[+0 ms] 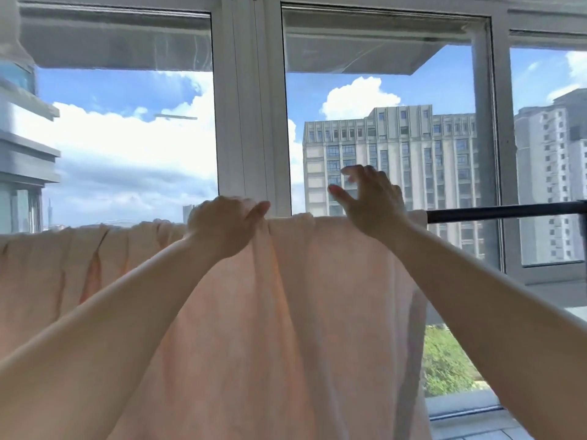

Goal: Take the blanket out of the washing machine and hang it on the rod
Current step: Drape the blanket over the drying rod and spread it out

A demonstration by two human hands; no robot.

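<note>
— Pale peach cloth, that's the blanket [317,312]?

— Yes. It is draped over the rod [505,211] and hangs down in long folds across most of the lower view. Only the dark right end of the rod shows bare; the rest is covered by the cloth.

— And the hands?

— The left hand [222,228] rests on the top edge of the blanket, fingers curled over the fold at the rod, thumb pointing right, so it grips the cloth there. The right hand [370,201] is raised just above the draped edge, near the blanket's right end, with fingers spread loosely and holding nothing.

— What's around it?

— A white window frame [247,122] stands directly behind the rod, its upright post between the two hands. Through the glass there is blue sky with white clouds, a tall grey building [413,160] behind the right hand and another tower [552,154] at the far right. Green treetops [444,363] show below, right of the blanket's hanging edge.

— Anything blocking the view?

— Both forearms cross the lower frame in front of the cloth, and the blanket hides whatever is beneath the rod.
</note>
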